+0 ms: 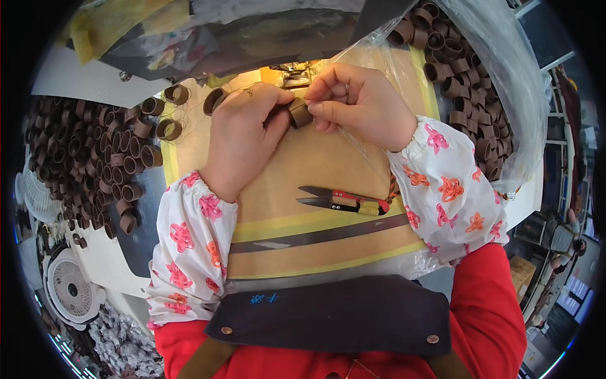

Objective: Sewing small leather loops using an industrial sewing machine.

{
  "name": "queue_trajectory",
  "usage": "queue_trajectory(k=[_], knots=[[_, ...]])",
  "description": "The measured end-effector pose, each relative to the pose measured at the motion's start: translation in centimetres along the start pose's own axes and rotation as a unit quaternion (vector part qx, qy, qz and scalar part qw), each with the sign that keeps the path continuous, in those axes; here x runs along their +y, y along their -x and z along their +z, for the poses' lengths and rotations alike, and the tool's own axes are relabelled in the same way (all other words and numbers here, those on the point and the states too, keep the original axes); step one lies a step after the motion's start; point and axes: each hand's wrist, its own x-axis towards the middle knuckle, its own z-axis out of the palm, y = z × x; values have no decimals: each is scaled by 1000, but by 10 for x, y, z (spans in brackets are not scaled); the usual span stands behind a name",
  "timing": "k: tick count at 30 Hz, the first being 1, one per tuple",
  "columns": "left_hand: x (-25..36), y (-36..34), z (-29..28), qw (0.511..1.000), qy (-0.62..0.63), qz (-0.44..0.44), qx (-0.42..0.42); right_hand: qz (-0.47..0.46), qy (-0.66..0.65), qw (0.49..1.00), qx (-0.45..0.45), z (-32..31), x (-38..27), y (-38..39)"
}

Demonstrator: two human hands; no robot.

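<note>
A short brown loop of band-like material (300,114) is held up near the machine at the far middle of the table. My left hand (246,129) grips it from the left, thumb and fingers closed. From the right, my right hand (361,104) pinches at the loop's right edge; whether a thread lies between those fingertips is too small to tell. Another brown loop (214,101) stands just beyond my left hand. Thread snips (344,201) with dark blades and a red and yellow grip lie on the table nearer to me.
Many similar brown loops (101,151) are heaped at the left, with loose threads by the nearest ones. More loops (464,88) fill a clear plastic bag (533,95) at the right. A lit machine (295,74) stands beyond my hands. A white fan (69,287) is at lower left.
</note>
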Motion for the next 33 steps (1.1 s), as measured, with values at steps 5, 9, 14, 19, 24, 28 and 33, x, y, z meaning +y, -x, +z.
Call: queue_trajectory(k=[5, 9, 14, 19, 24, 28, 33], knots=[[3, 2, -1, 999, -32, 19, 11, 11, -30, 999, -7, 4, -1, 1], [7, 2, 0, 999, 2, 15, 43, -1, -63, 998, -4, 7, -1, 2], [10, 1, -1, 998, 34, -17, 51, -11, -105, 994, 1, 8, -3, 4], [10, 2, -1, 997, 46, -18, 67, -18, -134, 991, -2, 9, -1, 5], [9, 3, 0, 996, 54, -21, 74, -19, -145, 989, -11, 9, -1, 5], [8, 3, -1, 996, 53, -18, 74, -20, -143, 989, -14, 9, -1, 5], [7, 3, 1, 995, 57, -13, 80, -23, -149, 988, -9, 9, -1, 5]])
